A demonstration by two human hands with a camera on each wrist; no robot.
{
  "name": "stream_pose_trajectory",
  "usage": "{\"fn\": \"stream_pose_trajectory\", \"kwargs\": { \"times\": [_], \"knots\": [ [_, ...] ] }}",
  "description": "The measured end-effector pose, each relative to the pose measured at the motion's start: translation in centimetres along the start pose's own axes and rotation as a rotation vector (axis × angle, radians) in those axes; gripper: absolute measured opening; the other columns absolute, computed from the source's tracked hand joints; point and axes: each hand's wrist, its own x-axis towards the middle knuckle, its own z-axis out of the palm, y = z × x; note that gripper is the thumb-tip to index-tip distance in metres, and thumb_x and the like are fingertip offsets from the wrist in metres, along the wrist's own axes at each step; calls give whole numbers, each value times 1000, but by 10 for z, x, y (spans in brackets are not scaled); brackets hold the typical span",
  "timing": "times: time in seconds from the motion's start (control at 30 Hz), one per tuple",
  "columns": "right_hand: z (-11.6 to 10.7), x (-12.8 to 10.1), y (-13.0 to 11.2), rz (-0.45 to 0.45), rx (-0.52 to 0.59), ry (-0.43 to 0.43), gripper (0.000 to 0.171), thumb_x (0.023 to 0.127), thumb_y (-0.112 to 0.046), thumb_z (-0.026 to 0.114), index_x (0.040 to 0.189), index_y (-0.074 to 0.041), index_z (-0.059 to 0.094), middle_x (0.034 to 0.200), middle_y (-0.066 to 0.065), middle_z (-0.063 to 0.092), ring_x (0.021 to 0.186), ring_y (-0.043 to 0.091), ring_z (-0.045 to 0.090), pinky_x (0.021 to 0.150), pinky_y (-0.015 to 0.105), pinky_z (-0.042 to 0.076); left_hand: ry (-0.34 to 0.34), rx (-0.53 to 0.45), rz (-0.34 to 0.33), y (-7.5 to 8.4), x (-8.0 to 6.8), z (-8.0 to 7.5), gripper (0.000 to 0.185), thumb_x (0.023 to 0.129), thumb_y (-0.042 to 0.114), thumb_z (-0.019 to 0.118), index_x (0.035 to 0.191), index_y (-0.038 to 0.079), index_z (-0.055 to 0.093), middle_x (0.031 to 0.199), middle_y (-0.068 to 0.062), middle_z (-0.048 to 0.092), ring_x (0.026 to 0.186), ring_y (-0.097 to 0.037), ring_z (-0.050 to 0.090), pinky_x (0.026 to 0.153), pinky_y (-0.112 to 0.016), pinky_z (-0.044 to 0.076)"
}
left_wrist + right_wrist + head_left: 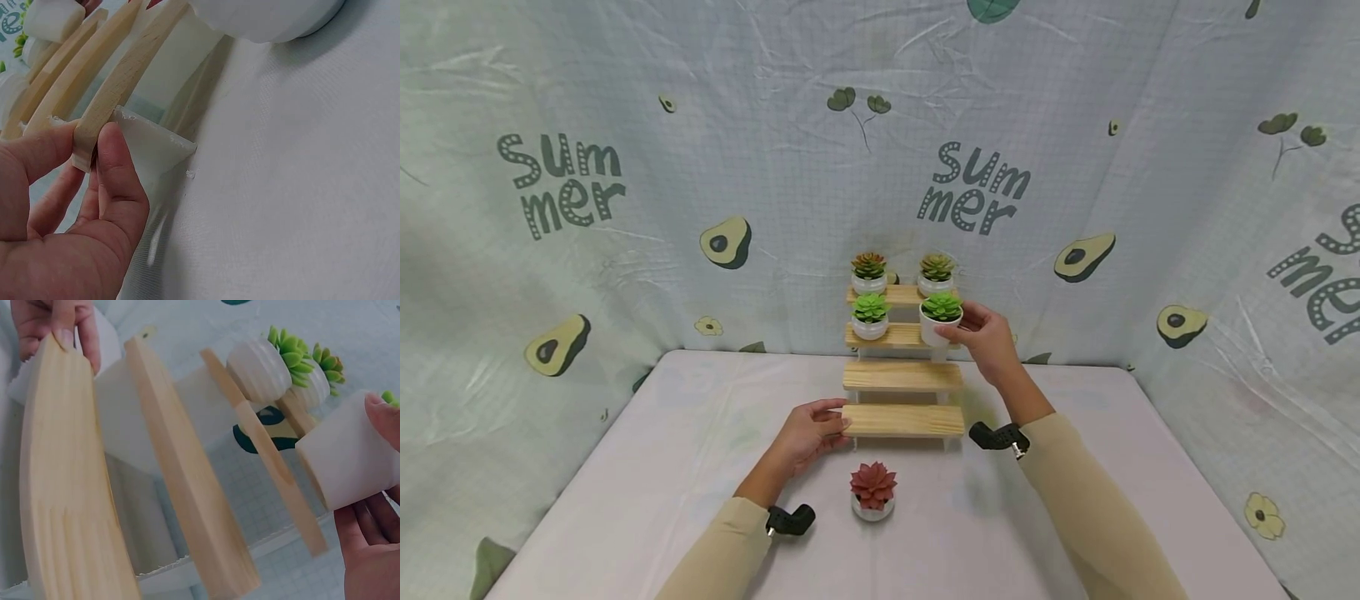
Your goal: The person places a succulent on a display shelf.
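My right hand (pixel 988 337) wraps its fingers (pixel 384 419) around a white pot of green succulent (pixel 941 319), resting at the right end of the stepped wooden shelf's (pixel 902 375) third tier. My left hand (pixel 808 433) pinches the lowest plank's (pixel 904 420) left end between thumb (pixel 119 169) and fingers. A red succulent (pixel 872 492) sits on the bench (pixel 1075 533) just right of my left wrist.

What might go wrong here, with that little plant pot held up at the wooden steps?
The right hand grips the green succulent pot at the right end of the third step; set too near the edge, it may tip off. The stepped stand looks light, and only the left hand pinching its bottom step steadies it, so a bump might shake the other pots. The red succulent sits on the table between both forearms, where a sleeve might knock it.
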Motion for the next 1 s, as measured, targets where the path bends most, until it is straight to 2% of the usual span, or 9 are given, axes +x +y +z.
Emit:
{"fn": "stream_pose_trajectory", "kwargs": {
  "times": [0.33, 0.7, 1.0],
  "knots": [
    [3, 2, 1, 12, 67, 16, 62, 88, -4, 79, 145, 0, 53, 139, 17, 58, 110, 8, 62, 82, 14, 58, 1, -3, 4, 0, 0, -1, 44, 98, 0, 65, 141, 0, 58, 111, -13, 64, 87, -17, 68, 76, -29, 63],
    [4, 3, 0, 23, 34, 22, 64, 88, -8, 80, 146, -2, 53, 143, 19, 57, 127, 26, 59, 83, 12, 56, -1, 5, 5, -1, 0, -1, 44, 97, 1, 67, 141, 1, 59, 114, -14, 65, 89, -17, 68, 77, -30, 63],
    [5, 3, 3, 24, 40, 34, 64, 88, -10, 81, 146, -3, 54, 143, 21, 58, 130, 30, 58, 82, 12, 56, 3, 2, 4, -1, -1, 0, 44, 97, 1, 67, 141, 1, 59, 112, -13, 65, 88, -17, 68, 76, -29, 63]
  ]
}}
